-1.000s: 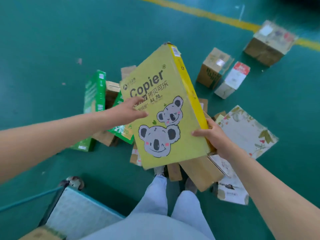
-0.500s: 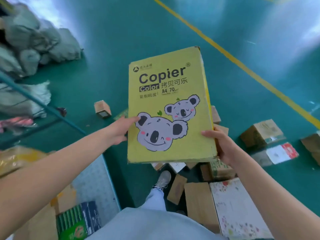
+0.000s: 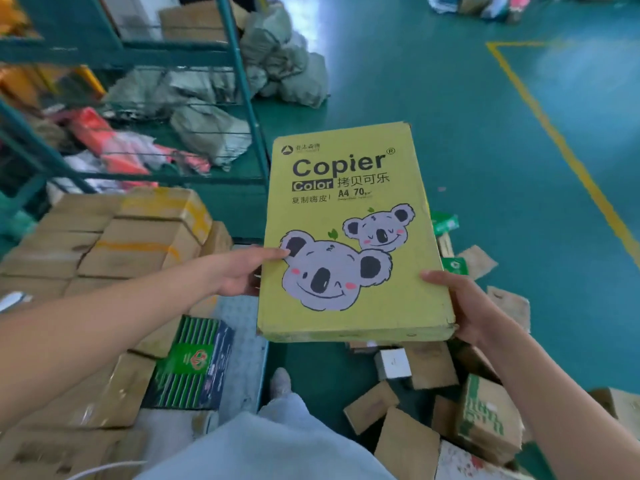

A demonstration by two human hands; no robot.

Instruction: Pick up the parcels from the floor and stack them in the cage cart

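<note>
At centre frame, left hand (image 3: pixel 239 271) and right hand (image 3: pixel 467 306) gripped the yellow copier-paper parcel (image 3: pixel 349 237) by its side edges, above floor beside the cage cart (image 3: pixel 242 341); stiff, probably heavy, best supported underneath.

Bright, even daylight with pale floor glare upper right, soft motion blur, edges bowed
</note>
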